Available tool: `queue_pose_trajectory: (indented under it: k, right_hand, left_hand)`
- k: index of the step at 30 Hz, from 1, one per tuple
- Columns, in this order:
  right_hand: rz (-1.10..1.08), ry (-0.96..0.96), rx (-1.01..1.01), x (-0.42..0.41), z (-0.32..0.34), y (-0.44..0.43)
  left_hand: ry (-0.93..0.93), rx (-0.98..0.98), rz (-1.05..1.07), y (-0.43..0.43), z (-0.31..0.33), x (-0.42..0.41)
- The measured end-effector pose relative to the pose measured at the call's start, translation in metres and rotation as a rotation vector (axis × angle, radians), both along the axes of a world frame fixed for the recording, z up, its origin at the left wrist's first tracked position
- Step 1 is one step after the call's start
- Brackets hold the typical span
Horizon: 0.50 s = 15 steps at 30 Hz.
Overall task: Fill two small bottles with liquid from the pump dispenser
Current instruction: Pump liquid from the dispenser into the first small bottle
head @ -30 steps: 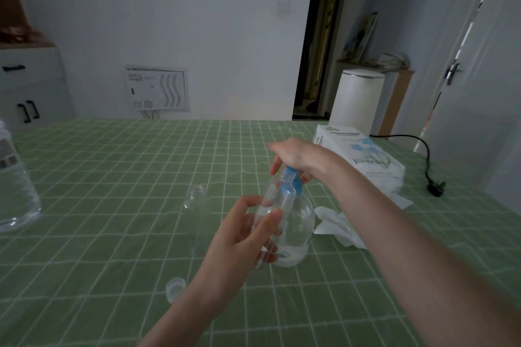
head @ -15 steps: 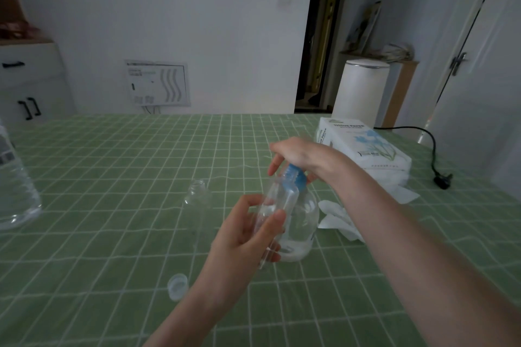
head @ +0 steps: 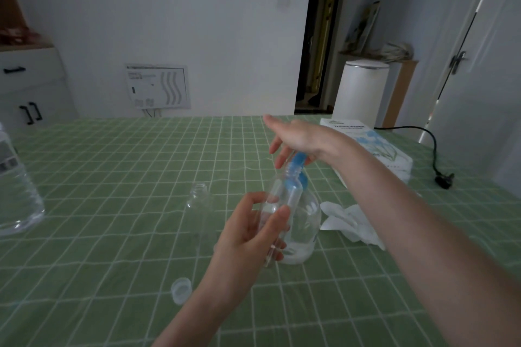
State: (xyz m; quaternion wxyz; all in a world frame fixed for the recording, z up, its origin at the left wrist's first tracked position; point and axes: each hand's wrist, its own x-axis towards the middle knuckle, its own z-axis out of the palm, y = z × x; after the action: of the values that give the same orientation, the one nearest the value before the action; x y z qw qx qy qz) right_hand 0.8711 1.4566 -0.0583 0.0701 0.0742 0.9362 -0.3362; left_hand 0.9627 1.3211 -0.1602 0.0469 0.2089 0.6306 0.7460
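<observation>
Head view: two small bottles [head: 277, 197] [head: 198, 203], one pump dispenser [head: 306, 220].

Green checked desk [head: 112, 166] seen from above. Left hand [head: 248, 231] curled round a small clear bottle [head: 277, 205], held up and tilted in front of the pump dispenser [head: 303, 222], open mouth right by the blue pump top [head: 298, 162]. Right hand [head: 298, 138] over that pump top, fingers spread out straight. A little clear liquid low in the dispenser. Just left of it, a second small bottle [head: 198, 205], upright, no lid on. Closer in, a small pale cap [head: 181, 289] lying on the desk. On the right, crumpled white tissue [head: 352, 220], a tissue box [head: 375, 146] and a black plug [head: 444, 180]. Far left, a big clear bottle [head: 17, 194].
</observation>
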Motion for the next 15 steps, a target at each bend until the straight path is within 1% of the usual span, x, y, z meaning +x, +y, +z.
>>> queue_pose_trajectory:
  k: [3, 7, 11, 15]
  right_hand:
    - [-0.012, 0.024, -0.050, -0.004, 0.007, -0.004]
    - [0.016, 0.007, 0.030, -0.005, -0.004, -0.006]
    - [0.007, 0.014, 0.039, -0.005, -0.010, -0.006]
    - [0.002, -0.021, 0.066, -0.006, -0.013, -0.003]
  left_hand:
    - [0.005, -0.007, -0.005, -0.001, 0.001, -0.001]
    - [0.010, -0.008, -0.004, 0.000, 0.000, -0.001]
    - [0.005, 0.010, -0.009, 0.000, 0.000, -0.002]
    - [0.000, 0.011, -0.030, -0.001, -0.001, -0.003]
